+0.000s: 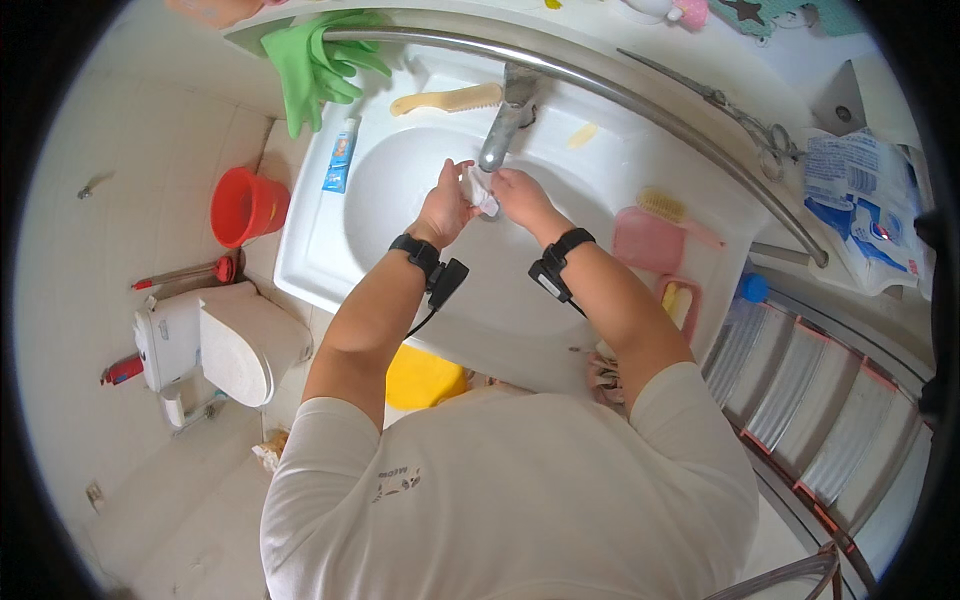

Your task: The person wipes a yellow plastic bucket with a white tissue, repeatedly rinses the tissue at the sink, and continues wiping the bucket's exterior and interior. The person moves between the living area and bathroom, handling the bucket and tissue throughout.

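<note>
A small, crumpled piece of white cloth (478, 192) is between my hands, just below the spout of a metal faucet (504, 127). My left hand (444, 208) grips its left side, thumb pointing up toward the spout. At the cloth's right edge, the fingers of my right hand (523, 198) are curled in and seem to pinch it; their tips are hidden. Both hands are over the white washbasin (390, 172), above its drain. Whether water is running cannot be made out.
On the basin's rim are a toothpaste tube (340, 159), a comb (446, 99), a scrubbing brush (661, 204) and a pink soap dish (681, 304). A metal rail (570, 69) crosses behind, with green rubber gloves (319, 67) over it. Scissors (750, 127) lie beyond. A ladder (810, 405) stands right.
</note>
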Available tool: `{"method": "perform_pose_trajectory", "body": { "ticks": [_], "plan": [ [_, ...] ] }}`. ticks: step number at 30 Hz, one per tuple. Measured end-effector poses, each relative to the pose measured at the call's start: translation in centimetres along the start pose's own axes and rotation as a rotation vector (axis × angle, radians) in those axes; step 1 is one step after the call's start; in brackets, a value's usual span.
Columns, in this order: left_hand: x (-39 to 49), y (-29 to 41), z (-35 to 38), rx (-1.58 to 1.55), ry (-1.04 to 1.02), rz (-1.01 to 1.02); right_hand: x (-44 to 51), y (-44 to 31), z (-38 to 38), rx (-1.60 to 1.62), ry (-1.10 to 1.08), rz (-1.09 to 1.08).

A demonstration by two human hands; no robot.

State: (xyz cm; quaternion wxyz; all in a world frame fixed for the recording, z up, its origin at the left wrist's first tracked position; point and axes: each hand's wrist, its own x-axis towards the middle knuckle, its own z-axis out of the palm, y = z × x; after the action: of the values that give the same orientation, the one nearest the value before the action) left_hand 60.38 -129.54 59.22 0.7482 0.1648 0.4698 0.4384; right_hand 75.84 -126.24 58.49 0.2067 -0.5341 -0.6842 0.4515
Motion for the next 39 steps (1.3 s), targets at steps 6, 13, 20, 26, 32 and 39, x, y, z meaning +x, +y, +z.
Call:
{"method": "perform_pose_trajectory", "body": {
  "ticks": [6, 13, 20, 26, 32, 39],
  "plan": [
    [0.9, -0.8, 3.5, 0.265, -0.059, 0.019, -2.5, -0.1, -4.3, -0.148, 0.242, -0.009],
    [1.9, -0.7, 3.9, 0.436, 0.159, 0.1, -3.0, -8.1, -7.5, -0.069, 0.535, -0.471],
    [-1.2, 0.1, 2.0, 1.049, 0.264, 0.32, -3.6, -10.1, -7.6, -0.464, 0.51, -0.476],
    [-5.1, 0.5, -1.4, 1.122, 0.266, 0.332, -5.6, -10.9, -5.3, -0.45, 0.59, -0.441],
    [-13.1, 0.5, -6.2, 0.785, 0.078, 0.548, -11.9, -13.2, 4.1, -0.06, 0.378, -0.304],
    [-27.9, -4.2, -17.9, 0.545, -0.052, 0.563, -20.1, -14.0, 21.9, 0.424, 0.031, -0.055]
  ]
}}
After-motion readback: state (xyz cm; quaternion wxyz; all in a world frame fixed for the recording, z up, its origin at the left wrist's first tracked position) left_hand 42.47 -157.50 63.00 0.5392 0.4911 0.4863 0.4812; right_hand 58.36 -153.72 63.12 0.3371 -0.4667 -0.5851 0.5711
